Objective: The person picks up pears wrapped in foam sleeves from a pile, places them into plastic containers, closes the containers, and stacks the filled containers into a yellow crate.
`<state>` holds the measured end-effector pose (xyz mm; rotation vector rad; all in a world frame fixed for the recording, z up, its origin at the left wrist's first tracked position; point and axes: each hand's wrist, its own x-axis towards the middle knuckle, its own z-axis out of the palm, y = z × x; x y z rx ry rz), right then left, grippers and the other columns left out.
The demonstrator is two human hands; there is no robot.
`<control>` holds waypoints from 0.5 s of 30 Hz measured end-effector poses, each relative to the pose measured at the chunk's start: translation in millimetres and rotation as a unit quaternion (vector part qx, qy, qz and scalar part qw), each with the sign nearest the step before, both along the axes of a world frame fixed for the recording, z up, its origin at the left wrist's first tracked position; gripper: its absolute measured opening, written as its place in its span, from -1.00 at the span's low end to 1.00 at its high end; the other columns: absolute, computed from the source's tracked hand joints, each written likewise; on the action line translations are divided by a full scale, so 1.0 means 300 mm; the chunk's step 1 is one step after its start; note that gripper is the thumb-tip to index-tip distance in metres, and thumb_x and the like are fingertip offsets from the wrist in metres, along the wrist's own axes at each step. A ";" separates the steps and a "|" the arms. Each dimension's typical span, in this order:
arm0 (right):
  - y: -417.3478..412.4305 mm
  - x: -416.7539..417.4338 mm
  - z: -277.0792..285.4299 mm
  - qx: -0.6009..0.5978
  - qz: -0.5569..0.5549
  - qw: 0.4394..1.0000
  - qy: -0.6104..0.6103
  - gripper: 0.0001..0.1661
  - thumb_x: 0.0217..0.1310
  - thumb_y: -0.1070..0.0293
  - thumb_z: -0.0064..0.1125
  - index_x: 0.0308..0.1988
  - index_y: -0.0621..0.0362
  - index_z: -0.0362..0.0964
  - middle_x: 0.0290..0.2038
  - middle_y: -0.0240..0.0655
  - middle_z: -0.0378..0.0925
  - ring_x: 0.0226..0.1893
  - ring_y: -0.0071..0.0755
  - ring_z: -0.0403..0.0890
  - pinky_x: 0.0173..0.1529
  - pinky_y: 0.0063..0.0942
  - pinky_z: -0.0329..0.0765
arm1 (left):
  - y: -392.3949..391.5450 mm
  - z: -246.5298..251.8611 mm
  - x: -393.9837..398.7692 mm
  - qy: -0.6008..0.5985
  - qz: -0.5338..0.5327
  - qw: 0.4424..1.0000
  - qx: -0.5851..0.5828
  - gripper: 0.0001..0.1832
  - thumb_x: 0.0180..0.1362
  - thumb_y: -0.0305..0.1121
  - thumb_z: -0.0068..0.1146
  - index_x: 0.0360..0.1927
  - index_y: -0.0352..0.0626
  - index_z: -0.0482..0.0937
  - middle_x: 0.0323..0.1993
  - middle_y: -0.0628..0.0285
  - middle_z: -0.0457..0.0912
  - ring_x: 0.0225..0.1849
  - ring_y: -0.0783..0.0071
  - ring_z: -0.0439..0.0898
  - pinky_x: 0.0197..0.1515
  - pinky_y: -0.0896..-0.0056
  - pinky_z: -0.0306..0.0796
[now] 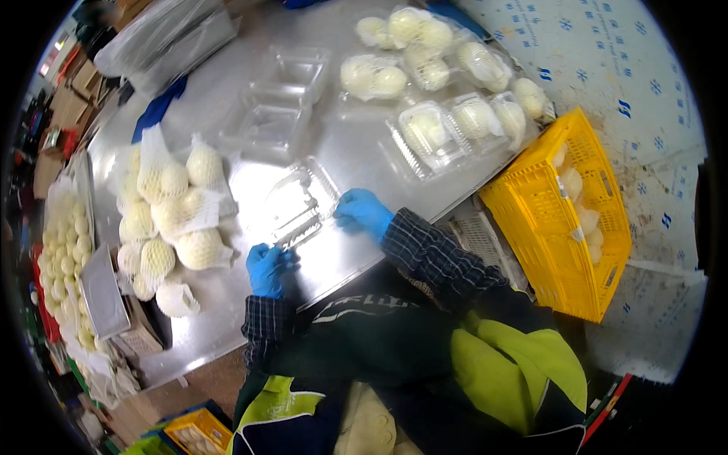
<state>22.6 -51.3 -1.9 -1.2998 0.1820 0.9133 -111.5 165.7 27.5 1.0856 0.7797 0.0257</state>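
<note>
A clear plastic clamshell container [319,190] lies on the steel table before me, and strong glare hides what is inside it. My left hand [266,271], in a blue glove, has its fingers at the container's near left corner. At the right edge, my right hand [364,214], gloved too, holds the rim with bent fingers. Left of the container is a pile of pale round produce in white foam nets [182,213]. Beyond it sit open, see-through plastic trays [273,122]. Packed clamshells with netted produce [426,131] stand at the far right.
A yellow plastic crate [534,227] with pale produce leans at the table's right edge. A grey box [105,293] stands on the left, beside a large heap of pale produce [65,256]. Plastic-wrapped stacks [170,42] occupy the far left of the steel table [335,273].
</note>
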 end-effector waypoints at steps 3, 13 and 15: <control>0.003 0.002 -0.058 0.056 -0.007 0.998 0.003 -0.76 0.01 0.48 0.13 -0.27 0.21 0.27 -0.57 -0.27 0.42 -0.65 -0.43 0.46 -0.59 -0.49 0.43 | -0.019 0.047 0.009 -0.019 0.011 0.998 -0.062 -0.84 0.06 -0.55 0.00 -0.32 -0.26 0.26 -0.50 -0.03 0.52 -0.55 0.21 0.59 -0.58 0.29 0.54; 0.007 -0.092 0.053 -0.046 -0.064 0.994 -0.070 -0.84 -0.05 0.49 0.13 -0.41 0.21 0.30 -0.60 -0.31 0.39 -0.66 -0.47 0.42 -0.61 -0.55 0.36 | 0.055 -0.123 0.008 -0.060 -0.047 0.987 0.144 -0.86 0.04 -0.47 0.09 -0.38 -0.19 0.36 -0.62 0.35 0.39 -0.68 0.65 0.32 -0.70 0.62 0.23; 0.002 -0.120 0.047 -0.050 -0.087 0.992 -0.076 -0.86 -0.04 0.46 0.13 -0.44 0.19 0.31 -0.61 -0.32 0.38 -0.67 -0.48 0.40 -0.61 -0.55 0.35 | 0.079 -0.111 0.040 -0.061 -0.085 0.984 0.141 -0.87 0.05 -0.47 0.09 -0.39 -0.18 0.37 -0.62 0.36 0.38 -0.68 0.66 0.32 -0.70 0.65 0.22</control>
